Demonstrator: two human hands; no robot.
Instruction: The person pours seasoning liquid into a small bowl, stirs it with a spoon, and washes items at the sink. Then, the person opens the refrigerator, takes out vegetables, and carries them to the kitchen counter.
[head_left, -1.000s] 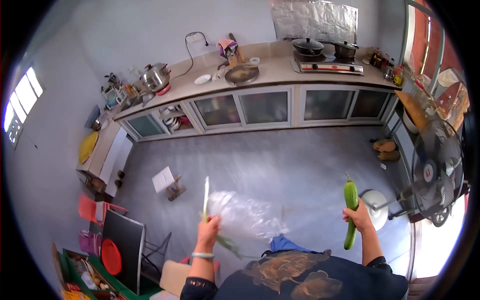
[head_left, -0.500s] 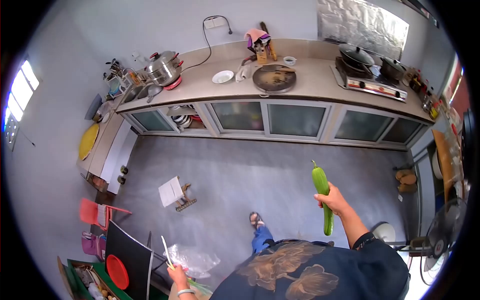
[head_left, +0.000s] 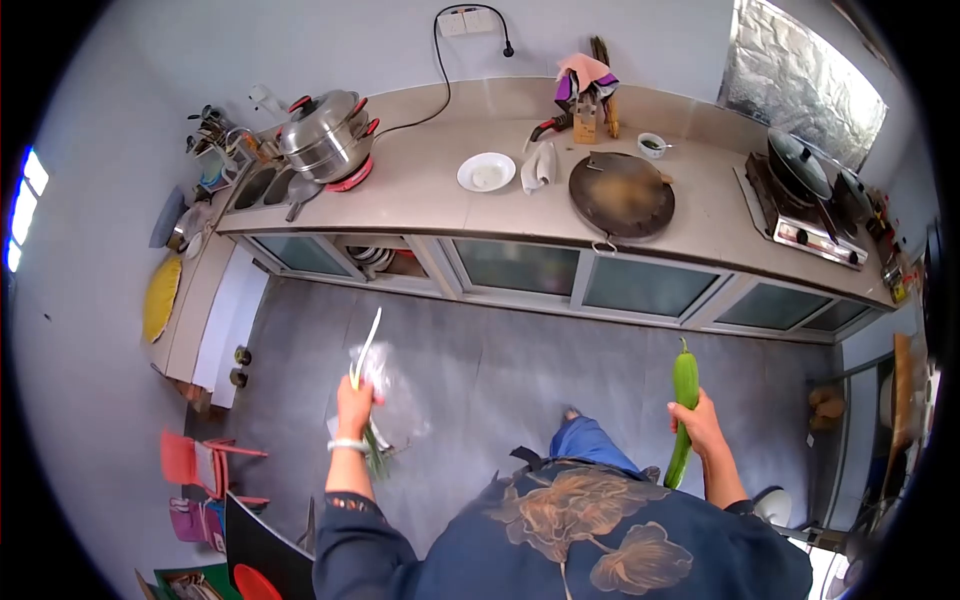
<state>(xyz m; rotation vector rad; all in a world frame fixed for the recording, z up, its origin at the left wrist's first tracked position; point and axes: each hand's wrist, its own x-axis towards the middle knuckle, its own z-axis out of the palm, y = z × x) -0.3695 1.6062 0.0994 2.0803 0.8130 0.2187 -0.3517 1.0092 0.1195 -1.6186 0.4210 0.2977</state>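
Note:
My right hand [head_left: 706,424] is closed round the middle of a long green luffa gourd [head_left: 685,378], held nearly upright with its stem on top. My left hand [head_left: 354,408] grips a scallion [head_left: 367,345]; its white end points up and its green leaves hang below the fist. A clear plastic bag [head_left: 400,392] hangs beside the left hand, blurred; whether the fingers hold it too I cannot make out. Both hands are above the floor, apart from the counter.
Ahead runs a counter [head_left: 430,205] with a steamer pot [head_left: 325,140], a white plate [head_left: 486,173], a round cutting board [head_left: 622,196] and a gas stove [head_left: 815,235]. A red chair [head_left: 190,455] and a black tabletop [head_left: 262,550] stand at the left.
My left hand has come up and forward with the scallion, and the plastic bag now hangs near it. The luffa stays in my right hand. The view has moved closer to the counter.

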